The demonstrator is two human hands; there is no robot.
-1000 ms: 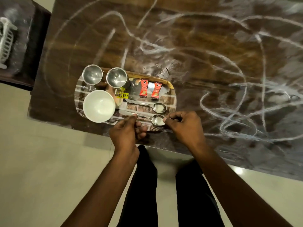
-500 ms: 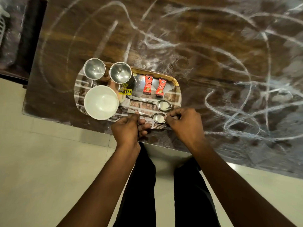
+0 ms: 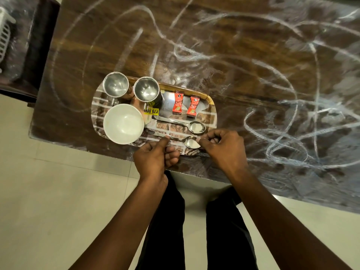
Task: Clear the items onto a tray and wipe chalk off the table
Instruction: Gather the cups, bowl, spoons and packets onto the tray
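Note:
A brick-patterned tray (image 3: 211, 114) lies near the front edge of the dark wooden table (image 3: 224, 61), which is covered in white chalk scribbles (image 3: 288, 131). On the tray stand two steel cups (image 3: 116, 84) (image 3: 146, 89) and a white bowl (image 3: 123, 123). Beside them lie two red sachets (image 3: 178, 103) (image 3: 192, 106) and a far spoon (image 3: 196, 127). A near spoon (image 3: 190, 142) lies along the tray's front rim. My left hand (image 3: 155, 155) is curled, its thumb on that spoon's handle. My right hand (image 3: 222, 147) pinches at the spoon's bowl end.
A yellow price sticker (image 3: 153, 111) sits on the tray beside the bowl. A white slatted rack (image 3: 4, 34) stands on a dark surface at far left. Pale floor tiles (image 3: 58, 191) and my dark trousers (image 3: 194, 230) lie below the table edge.
Both hands have stayed at the near spoon on the tray's front rim. The view has shifted slightly; nothing on the tray has visibly moved.

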